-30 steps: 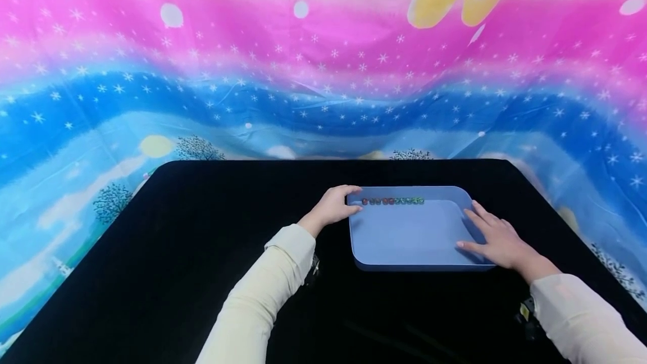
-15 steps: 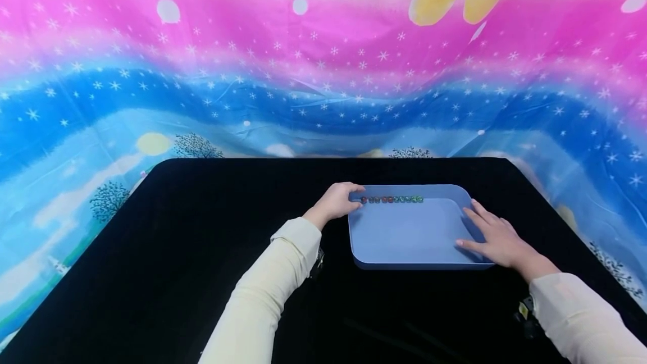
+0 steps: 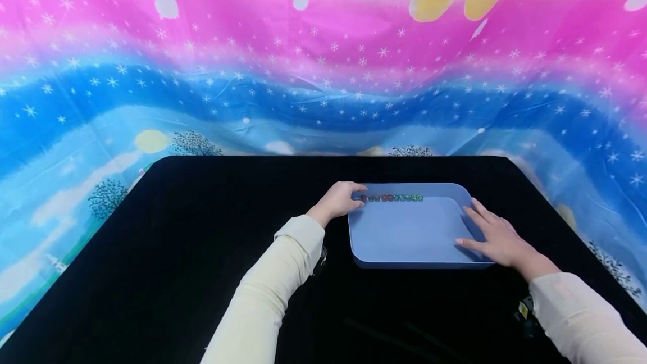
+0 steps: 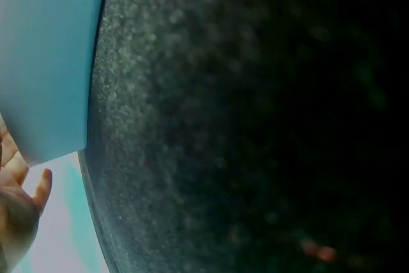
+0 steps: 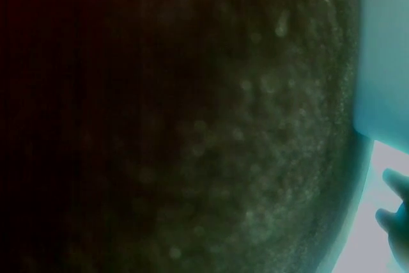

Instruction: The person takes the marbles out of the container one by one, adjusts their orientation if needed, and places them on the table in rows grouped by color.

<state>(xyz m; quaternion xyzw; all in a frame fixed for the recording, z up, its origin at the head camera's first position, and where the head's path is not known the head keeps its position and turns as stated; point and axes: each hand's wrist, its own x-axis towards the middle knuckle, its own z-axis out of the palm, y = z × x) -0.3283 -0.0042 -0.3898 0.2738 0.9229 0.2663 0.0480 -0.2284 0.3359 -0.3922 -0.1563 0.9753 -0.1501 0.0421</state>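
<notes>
A shallow blue tray (image 3: 404,235) lies on the black table (image 3: 202,240). A row of several small coloured beads (image 3: 391,198) runs along its far wall. My left hand (image 3: 341,200) is at the tray's far left corner with its fingers curled over the rim, close to the leftmost bead. My right hand (image 3: 492,237) rests on the tray's right rim with straight, spread fingers. In the left wrist view I see only the tray's side (image 4: 45,55) and part of my left hand (image 4: 19,209). The right wrist view is blurred, showing the tray's edge (image 5: 383,49) and fingertips (image 5: 396,215).
A bright pink and blue cloth (image 3: 323,72) with stars hangs behind and around the table. The table's black top stretches wide to the left of the tray and in front of it. Both arms wear cream sleeves (image 3: 273,285).
My left hand has crept slightly further onto the tray's far left corner. The right hand, the tray and the beads have stayed put.
</notes>
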